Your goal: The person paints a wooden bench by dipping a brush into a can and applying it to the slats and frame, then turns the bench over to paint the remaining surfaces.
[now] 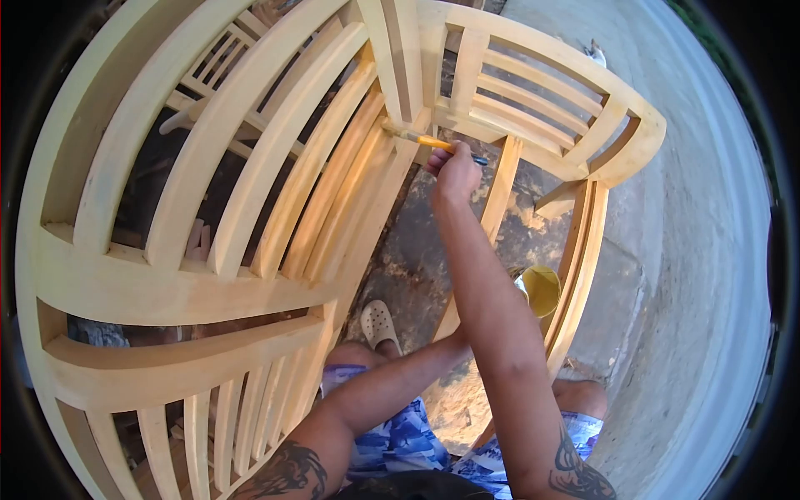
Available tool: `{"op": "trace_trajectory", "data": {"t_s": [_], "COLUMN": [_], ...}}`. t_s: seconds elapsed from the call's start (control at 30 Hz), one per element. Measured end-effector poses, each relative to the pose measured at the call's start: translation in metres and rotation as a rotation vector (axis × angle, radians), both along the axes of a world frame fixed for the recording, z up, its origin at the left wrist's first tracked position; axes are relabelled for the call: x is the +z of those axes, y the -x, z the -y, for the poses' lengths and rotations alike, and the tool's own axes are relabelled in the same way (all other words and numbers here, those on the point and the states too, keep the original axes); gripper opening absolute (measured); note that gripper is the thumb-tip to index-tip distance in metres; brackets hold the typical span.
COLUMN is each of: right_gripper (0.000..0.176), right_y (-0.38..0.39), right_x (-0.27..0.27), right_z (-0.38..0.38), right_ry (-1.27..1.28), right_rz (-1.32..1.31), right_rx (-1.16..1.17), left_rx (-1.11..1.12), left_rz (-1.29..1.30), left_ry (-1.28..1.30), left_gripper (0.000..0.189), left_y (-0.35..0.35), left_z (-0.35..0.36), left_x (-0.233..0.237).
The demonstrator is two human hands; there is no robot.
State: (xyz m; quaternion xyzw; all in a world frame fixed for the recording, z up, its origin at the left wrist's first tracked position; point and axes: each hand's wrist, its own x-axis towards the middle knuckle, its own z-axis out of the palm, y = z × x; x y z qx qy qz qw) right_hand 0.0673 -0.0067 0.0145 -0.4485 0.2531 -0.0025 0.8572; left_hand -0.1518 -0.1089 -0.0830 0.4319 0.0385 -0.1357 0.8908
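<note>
My right hand is closed around the yellow handle of a paintbrush. The bristles touch the lower rail at the far end of a wooden bench's slatted back. Nearby slats look darker and glossier than the pale upper ones. My left forearm passes beneath the right one, which hides my left hand. Just beyond the crossing is a small can with a yellowish inside, beside the front rail. Whether my left hand holds the can cannot be seen.
A slatted armrest closes the bench's far end, and another curved armrest is near me on the left. A crossbar spans the seat frame. More wooden furniture stands behind the back. Stained concrete shows below.
</note>
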Motion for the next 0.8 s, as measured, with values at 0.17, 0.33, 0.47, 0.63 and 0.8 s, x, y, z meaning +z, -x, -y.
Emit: {"op": "trace_trajectory", "data": {"t_s": [0.17, 0.33, 0.47, 0.63, 0.8], "right_gripper": [0.021, 0.018, 0.018, 0.016, 0.019], "right_y": [0.046, 0.019, 0.055, 0.059, 0.053], "right_x": [0.002, 0.01, 0.009, 0.009, 0.063], "right_z": [0.008, 0.008, -0.005, 0.037, 0.039], "right_ry": [0.156, -0.022, 0.118, 0.115, -0.028], "right_rz": [-0.031, 0.073, -0.01, 0.157, 0.305], "right_rx": [0.233, -0.076, 0.223, 0.053, -0.02], "left_rx": [0.014, -0.004, -0.018, -0.032, -0.031], "left_rz": [0.031, 0.008, -0.014, -0.115, -0.102], "left_ry": [-0.012, 0.024, 0.087, -0.028, -0.19], "left_gripper": [0.021, 0.021, 0.026, 0.023, 0.027], "left_y": [-0.004, 0.0, -0.002, -0.002, -0.001], "left_z": [0.004, 0.004, 0.005, -0.003, -0.004], "left_x": [0.006, 0.007, 0.0, 0.001, -0.005]}}
